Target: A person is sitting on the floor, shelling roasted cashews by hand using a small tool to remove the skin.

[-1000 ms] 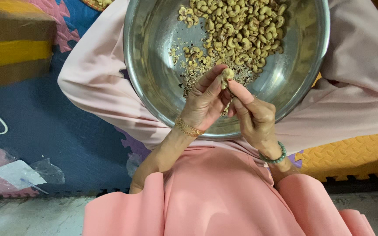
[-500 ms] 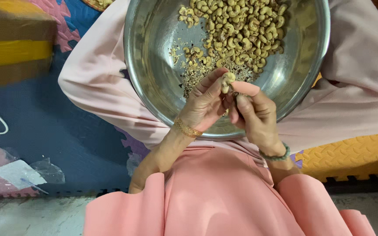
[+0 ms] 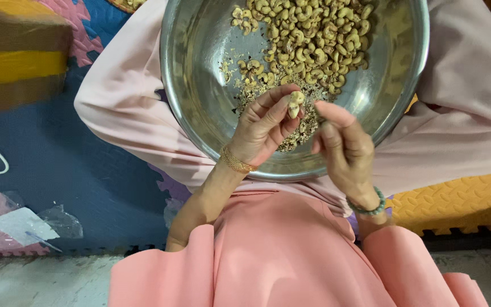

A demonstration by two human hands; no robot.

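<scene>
Cashew (image 3: pixel 295 104) in left hand (image 3: pixel 262 128), steel bowl (image 3: pixel 200 113) beneath

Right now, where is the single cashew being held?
In the head view, the cashew is pinched in the left hand fingertips, over the steel bowl.

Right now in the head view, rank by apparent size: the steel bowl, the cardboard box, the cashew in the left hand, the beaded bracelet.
1. Steel bowl
2. Cardboard box, though cut off by the frame edge
3. Beaded bracelet
4. Cashew held in the left hand
</scene>
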